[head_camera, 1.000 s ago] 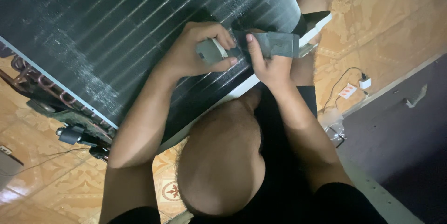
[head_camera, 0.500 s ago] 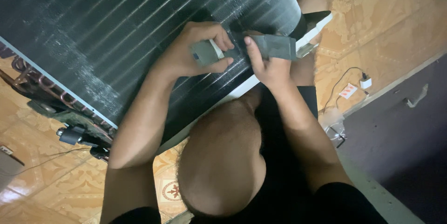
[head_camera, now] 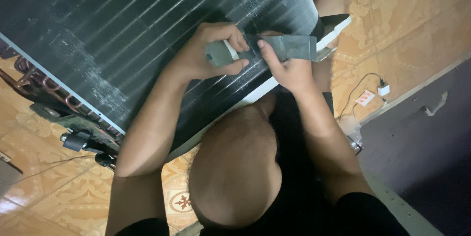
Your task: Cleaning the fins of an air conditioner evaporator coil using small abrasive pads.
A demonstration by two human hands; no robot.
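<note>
My left hand point(head_camera: 206, 52) grips a small grey roll of tape point(head_camera: 220, 52) over a large dark finned coil panel point(head_camera: 122, 35). My right hand point(head_camera: 287, 66) pinches the grey strip of tape point(head_camera: 289, 47) pulled out from the roll, thumb on its near edge. Both hands hover just above the panel's lower right corner. My bent knee point(head_camera: 235, 167) fills the frame's lower middle.
Copper tube bends point(head_camera: 44, 86) and a black fitting point(head_camera: 76, 140) stick out at the panel's left end. A white plug with cable point(head_camera: 382, 89) lies on the patterned tile floor point(head_camera: 407, 15). A dark purple surface point(head_camera: 422, 143) sits at right.
The tape roll has shifted slightly left in my left hand, and the strip between both hands has lengthened a little. The panel has not moved.
</note>
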